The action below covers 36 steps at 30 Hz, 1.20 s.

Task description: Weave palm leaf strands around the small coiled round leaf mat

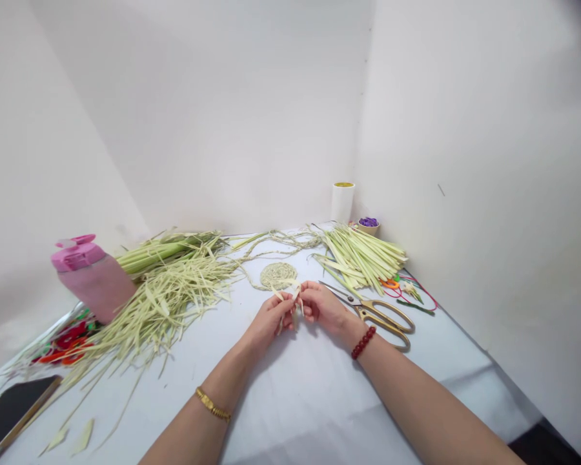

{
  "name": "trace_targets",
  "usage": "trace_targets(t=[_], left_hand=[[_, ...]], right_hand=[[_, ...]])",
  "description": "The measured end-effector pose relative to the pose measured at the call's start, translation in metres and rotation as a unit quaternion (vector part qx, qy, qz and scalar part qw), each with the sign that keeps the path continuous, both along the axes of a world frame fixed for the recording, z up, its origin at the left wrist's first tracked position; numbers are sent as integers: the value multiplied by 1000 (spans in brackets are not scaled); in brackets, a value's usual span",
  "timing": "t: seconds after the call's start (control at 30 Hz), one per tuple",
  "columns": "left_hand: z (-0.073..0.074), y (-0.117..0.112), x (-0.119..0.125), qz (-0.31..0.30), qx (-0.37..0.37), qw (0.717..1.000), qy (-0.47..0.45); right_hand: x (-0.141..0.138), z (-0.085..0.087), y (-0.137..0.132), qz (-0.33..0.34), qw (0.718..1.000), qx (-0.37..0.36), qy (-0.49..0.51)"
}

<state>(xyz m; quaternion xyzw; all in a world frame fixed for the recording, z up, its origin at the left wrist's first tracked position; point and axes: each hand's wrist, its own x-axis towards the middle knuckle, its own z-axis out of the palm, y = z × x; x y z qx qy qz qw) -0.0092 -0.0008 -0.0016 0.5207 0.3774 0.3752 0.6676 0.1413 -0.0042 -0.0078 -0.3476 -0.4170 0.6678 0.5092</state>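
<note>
1. Closest to the camera, the bare forearms reach toward the round woven disc. The left wrist wears a gold link bracelet, and the right wrist wears a red bead bracelet.
2. Just in front of the disc, the left hand and right hand are raised close together above the white tabletop. Both are clenched, pinching pale leaf strips between thumbs and fingers, and the strip ends stick out around them.
3. Front right of the disc, gold-handled scissors lie closed, just beside the right hand.
4. Front left of the disc lie a black tablet or phone and two cut leaf pieces.
5. Left of the disc, a loose heap of shredded leaf strips spreads out, with a pink bottle lying on its side next to it and red plastic pieces nearby.
6. Right of the disc sits a bundle of cut leaf strips, with a red cord beyond it.
7. Behind the disc, a thin braid trails in loose curves.
8. Farthest, behind and right of the disc, stand a white roll and a small bowl of purple items, against the white wall.
</note>
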Motion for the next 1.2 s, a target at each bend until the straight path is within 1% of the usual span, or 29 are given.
trace_targets(t=[0.13,0.2,0.27,0.33,0.4,0.43,0.53,0.57,0.6,0.63,0.67,0.73,0.77,0.8,0.83,0.9,0.93,1.0,1.03,1.1,1.13,1.2], left_hand=[[2,-3,3,7,59,996,66],[1,-4,4,14,86,992,93],[1,-3,2,36,116,983,136],[2,-1,-2,88,154,964,196],[5,2,-9,158,200,934,249],[7,4,-12,200,225,917,261],[15,7,-19,341,291,863,235],[18,6,-19,377,310,844,221],[19,5,-19,396,329,830,215],[21,3,-18,389,346,826,217],[21,0,-17,356,356,834,226],[18,-4,-12,247,348,870,247],[15,-5,-10,191,330,890,249],[13,-6,-8,152,308,907,244],[10,-6,-6,131,283,921,234],[7,-4,-5,120,225,946,199],[7,-3,-5,116,191,960,166],[8,-1,-5,93,118,986,67],[10,-1,-5,79,86,993,9],[13,-1,-6,63,43,993,-89],[14,-1,-6,65,30,991,-117],[15,0,-7,84,18,986,-140]], right_hand=[[-5,-3,1,-59,995,40,-75],[-7,-4,2,-73,992,47,-93],[-7,-4,1,-79,991,49,-98],[-6,-2,1,-88,990,45,-99],[-4,0,0,-104,989,41,-102],[-4,0,0,-111,988,40,-103],[-4,0,0,-112,988,32,-100],[-4,-1,0,-108,989,30,-96],[-5,-1,-1,-106,990,30,-91],[-7,-1,-1,-104,990,32,-88],[-8,-1,-1,-104,990,36,-85],[-9,1,-3,-102,991,41,-76],[-10,2,-5,-96,992,42,-68],[-11,3,-6,-88,994,42,-58],[-11,4,-7,-77,995,41,-47],[-11,5,-10,-52,998,34,-30],[-11,5,-11,-41,999,27,-23],[-11,4,-11,-24,1000,10,-8],[-11,4,-11,-20,1000,0,-2],[-11,3,-11,-14,1000,-16,5],[-11,3,-10,-10,1000,-23,4],[-11,1,-9,4,999,-35,-4]])
